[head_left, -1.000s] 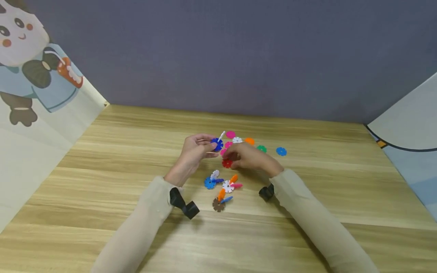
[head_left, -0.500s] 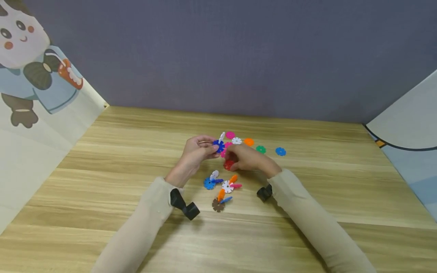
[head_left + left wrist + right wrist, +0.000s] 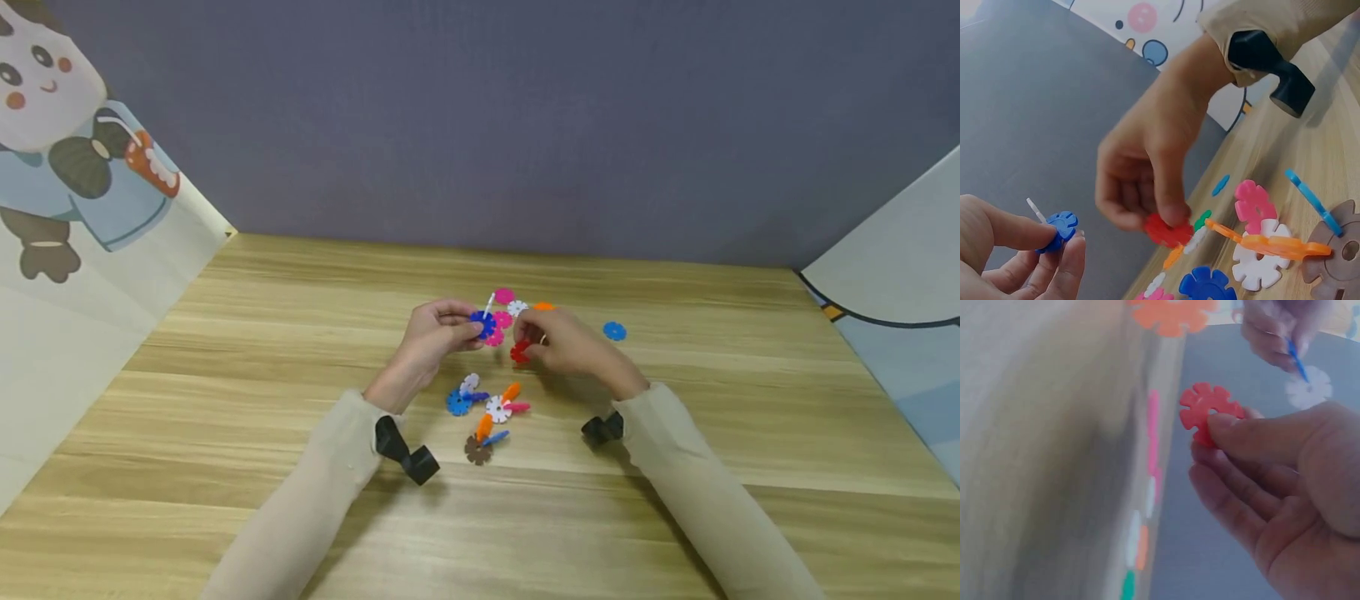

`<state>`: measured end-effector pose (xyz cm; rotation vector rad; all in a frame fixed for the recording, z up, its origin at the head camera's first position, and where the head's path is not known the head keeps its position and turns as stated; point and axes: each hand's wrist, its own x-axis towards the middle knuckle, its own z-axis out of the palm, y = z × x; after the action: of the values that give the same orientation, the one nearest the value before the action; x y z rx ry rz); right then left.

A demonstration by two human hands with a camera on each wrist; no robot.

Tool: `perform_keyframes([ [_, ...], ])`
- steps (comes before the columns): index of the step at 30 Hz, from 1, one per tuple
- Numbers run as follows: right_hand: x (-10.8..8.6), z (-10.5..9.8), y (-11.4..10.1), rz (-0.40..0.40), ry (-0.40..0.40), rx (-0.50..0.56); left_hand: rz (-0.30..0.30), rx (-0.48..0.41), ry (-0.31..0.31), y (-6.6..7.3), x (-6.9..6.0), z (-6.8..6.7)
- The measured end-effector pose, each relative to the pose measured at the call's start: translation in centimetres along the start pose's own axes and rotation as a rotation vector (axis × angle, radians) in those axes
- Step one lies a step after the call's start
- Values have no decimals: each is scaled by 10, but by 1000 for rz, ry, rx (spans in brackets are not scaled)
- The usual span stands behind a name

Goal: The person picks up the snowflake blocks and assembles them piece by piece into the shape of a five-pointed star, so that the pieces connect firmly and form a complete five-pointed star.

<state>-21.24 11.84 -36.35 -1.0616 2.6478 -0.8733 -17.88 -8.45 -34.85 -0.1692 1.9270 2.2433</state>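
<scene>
My left hand [image 3: 431,340] pinches a dark blue notched plastic disc [image 3: 483,324] between thumb and fingers. A white disc [image 3: 1310,389] is slotted into it and sticks up at an angle. To the right, my right hand [image 3: 573,346] holds a red notched disc [image 3: 1204,409] by its edge, thumb on one face, raised off the table. The red and dark blue discs are apart. Under and beyond the hands lie loose pink discs [image 3: 504,296], a white disc [image 3: 517,308] and an orange disc [image 3: 543,307], the last partly hidden by my right hand.
Nearer me stand joined discs: a blue disc [image 3: 459,402] with white and dark blue ones, a white disc [image 3: 496,409] with orange and pink ones, and a brown disc [image 3: 477,450] with orange and blue ones. A loose blue disc [image 3: 615,331] lies right. A grey partition [image 3: 517,125] rises behind.
My right hand has picked the red disc up from the table and drawn it slightly right. My left hand has shifted a little right with the dark blue and white discs.
</scene>
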Motion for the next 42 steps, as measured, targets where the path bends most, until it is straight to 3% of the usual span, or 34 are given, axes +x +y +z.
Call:
perform_keyframes([
  [7,-11,-8,-5,-14,161,65,-12,14,-6,0,0,1],
  [18,-18,-6,-8,-82,383,77,-5,32,-30,0,-2,5],
  [33,-19,-3,-17,-149,464,110,4,8,-72,-3,-3,11],
  [42,-17,0,-17,-245,512,98,0,34,-81,-3,-4,11],
])
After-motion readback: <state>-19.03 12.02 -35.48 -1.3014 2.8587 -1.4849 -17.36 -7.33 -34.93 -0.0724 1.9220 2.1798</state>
